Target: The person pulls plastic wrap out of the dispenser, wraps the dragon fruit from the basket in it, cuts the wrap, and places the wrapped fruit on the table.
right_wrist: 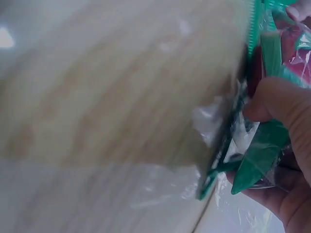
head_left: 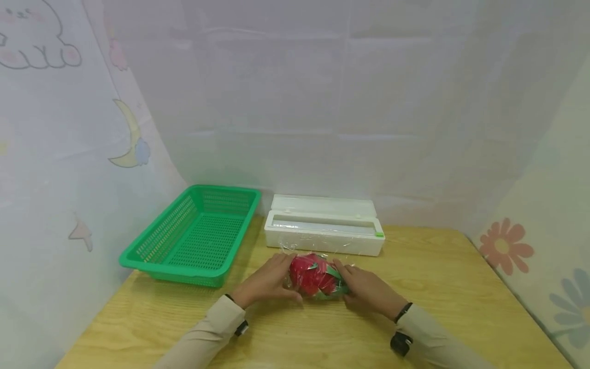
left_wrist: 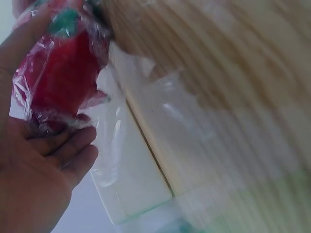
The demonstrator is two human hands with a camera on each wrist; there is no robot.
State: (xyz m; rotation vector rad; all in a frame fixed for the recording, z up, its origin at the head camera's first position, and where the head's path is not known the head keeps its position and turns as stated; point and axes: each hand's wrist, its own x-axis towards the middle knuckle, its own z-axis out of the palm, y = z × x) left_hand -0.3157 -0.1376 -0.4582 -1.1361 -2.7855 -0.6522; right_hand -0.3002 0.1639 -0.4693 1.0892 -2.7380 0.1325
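Observation:
A red dragon fruit [head_left: 313,274] with green scale tips is wrapped in clear plastic film, low over the front middle of the table. My left hand [head_left: 269,282] holds its left end, and the left wrist view shows the thumb and fingers on either side of the film-covered red skin [left_wrist: 65,73]. At the other end my right hand [head_left: 369,289] grips the fruit, its thumb over the long green scales [right_wrist: 265,153] and its fingers beneath. Crinkled film [right_wrist: 211,121] sticks out past that end. The underside of the fruit is hidden.
Just behind the fruit stands a white cling film box [head_left: 322,242], lid raised, with a roll inside and a small green piece at its right end. A green plastic basket [head_left: 230,256] sits at the left of the wooden table [head_left: 438,292]. Cloth curtains [head_left: 299,128] surround the table.

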